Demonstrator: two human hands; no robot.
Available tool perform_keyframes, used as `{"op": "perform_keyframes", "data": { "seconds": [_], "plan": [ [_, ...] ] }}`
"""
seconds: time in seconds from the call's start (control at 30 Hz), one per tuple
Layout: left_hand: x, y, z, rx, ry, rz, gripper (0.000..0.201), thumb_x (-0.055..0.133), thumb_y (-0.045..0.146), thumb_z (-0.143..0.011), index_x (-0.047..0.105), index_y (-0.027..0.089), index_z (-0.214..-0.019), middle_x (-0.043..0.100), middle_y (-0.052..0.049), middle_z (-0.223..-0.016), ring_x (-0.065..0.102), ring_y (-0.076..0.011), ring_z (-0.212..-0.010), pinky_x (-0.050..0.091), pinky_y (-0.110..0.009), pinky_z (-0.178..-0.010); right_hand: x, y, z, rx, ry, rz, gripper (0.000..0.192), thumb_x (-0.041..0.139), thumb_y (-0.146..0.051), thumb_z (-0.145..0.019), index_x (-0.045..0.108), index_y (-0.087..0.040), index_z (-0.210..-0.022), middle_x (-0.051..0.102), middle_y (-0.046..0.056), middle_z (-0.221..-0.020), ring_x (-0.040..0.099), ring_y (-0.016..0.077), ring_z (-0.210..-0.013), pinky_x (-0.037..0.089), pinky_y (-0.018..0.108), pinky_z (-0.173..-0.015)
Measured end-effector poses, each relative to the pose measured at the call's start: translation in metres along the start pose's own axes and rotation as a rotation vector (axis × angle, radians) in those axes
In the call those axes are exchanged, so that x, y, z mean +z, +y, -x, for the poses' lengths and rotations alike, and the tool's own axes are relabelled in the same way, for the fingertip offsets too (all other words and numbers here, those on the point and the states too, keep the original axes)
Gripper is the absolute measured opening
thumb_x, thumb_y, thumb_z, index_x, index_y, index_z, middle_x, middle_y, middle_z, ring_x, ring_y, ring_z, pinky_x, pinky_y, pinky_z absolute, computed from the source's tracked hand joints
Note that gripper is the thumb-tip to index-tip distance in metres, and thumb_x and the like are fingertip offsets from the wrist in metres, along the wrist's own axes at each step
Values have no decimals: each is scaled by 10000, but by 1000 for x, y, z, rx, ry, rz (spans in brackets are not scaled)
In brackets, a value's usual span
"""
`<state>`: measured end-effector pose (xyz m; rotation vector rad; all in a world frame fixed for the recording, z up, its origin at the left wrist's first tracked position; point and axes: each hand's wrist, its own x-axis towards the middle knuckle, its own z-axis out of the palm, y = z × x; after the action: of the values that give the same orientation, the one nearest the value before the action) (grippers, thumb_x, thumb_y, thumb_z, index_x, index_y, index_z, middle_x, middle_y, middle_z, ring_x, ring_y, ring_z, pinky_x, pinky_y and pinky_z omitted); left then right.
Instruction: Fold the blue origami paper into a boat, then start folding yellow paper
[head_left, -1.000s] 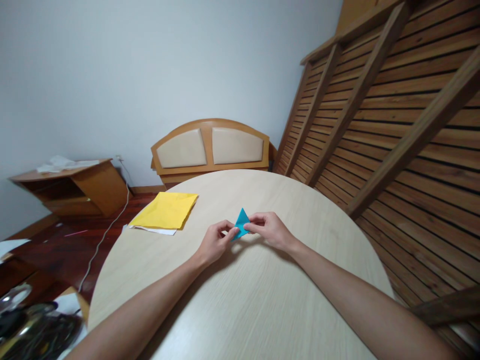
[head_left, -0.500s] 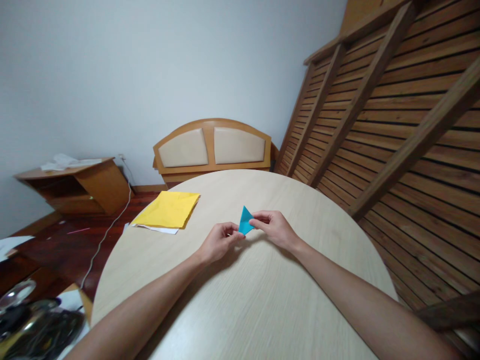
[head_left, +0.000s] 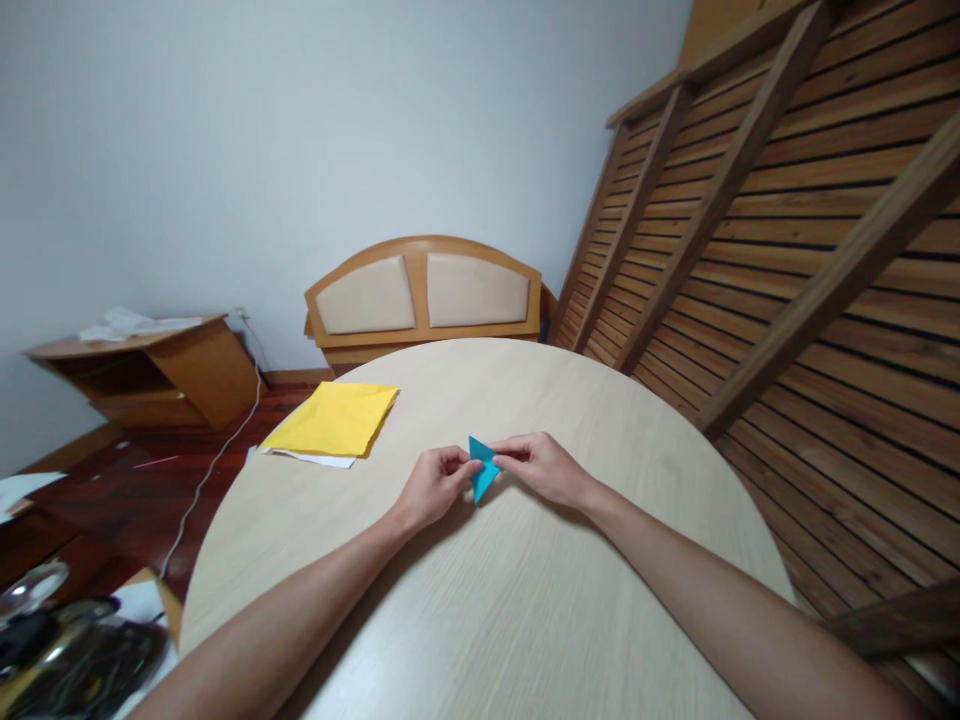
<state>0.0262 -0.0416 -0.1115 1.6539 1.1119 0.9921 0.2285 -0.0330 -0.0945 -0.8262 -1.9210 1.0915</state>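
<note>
A small piece of folded blue paper [head_left: 484,484] is held just over the middle of the round table [head_left: 525,600]. It has a pointed, roughly triangular outline, with one tip upward and one toward me. My left hand [head_left: 442,482] pinches its left side between thumb and fingers. On the opposite side, my right hand [head_left: 541,468] grips the right corner with thumb and forefinger. The fingertips cover parts of both edges, so the exact folds there are hidden.
Yellow paper [head_left: 330,418] lies over white sheets [head_left: 330,460] at the table's left. Beyond the far edge stands a padded headboard [head_left: 420,300]. A slatted wooden frame [head_left: 750,250] leans at the right. Left are a low cabinet [head_left: 180,370] and a cable [head_left: 214,465].
The folded blue paper has been turned and lowered slightly toward me; a lower tip now shows. My left thumb has moved up onto its face, and my right hand sits a little lower.
</note>
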Motion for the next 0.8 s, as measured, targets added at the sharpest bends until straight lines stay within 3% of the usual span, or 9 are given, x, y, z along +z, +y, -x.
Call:
{"op": "perform_keyframes", "data": {
  "seconds": [0.23, 0.53, 0.7, 0.8],
  "plan": [
    [0, 1, -1, 0, -33, 101, 441, 677, 565, -774, 654, 125, -750, 603, -14, -628, 497, -109, -563, 378, -233, -550, 0, 2, -3, 61, 116, -57, 242, 703, -300, -803, 741, -145, -984, 757, 92, -937, 694, 208, -848, 524, 367, -825],
    [0, 4, -1, -41, -3, 134, 403, 726, 523, -740, 649, 128, -744, 620, -19, -628, 521, -114, -569, 396, -241, -561, 0, -5, -2, 33, 111, 29, 196, 630, -296, -861, 765, -175, -936, 768, 77, -942, 690, 212, -890, 503, 366, -853],
    [-1, 1, -2, -21, 9, 173, 375, 736, 491, -748, 660, 124, -744, 620, -25, -621, 519, -113, -565, 399, -248, -564, 5, -1, -1, -11, 236, 232, 161, 625, -288, -886, 721, -204, -984, 746, 56, -934, 677, 196, -842, 510, 341, -790],
    [-1, 0, -2, -3, 21, 196, 324, 751, 434, -752, 686, 119, -786, 648, -38, -658, 549, -122, -589, 429, -263, -588, 8, -1, -1, -106, 322, 435, 62, 653, -257, -874, 677, -218, -915, 696, 40, -904, 633, 194, -851, 482, 335, -794]
  ]
}}
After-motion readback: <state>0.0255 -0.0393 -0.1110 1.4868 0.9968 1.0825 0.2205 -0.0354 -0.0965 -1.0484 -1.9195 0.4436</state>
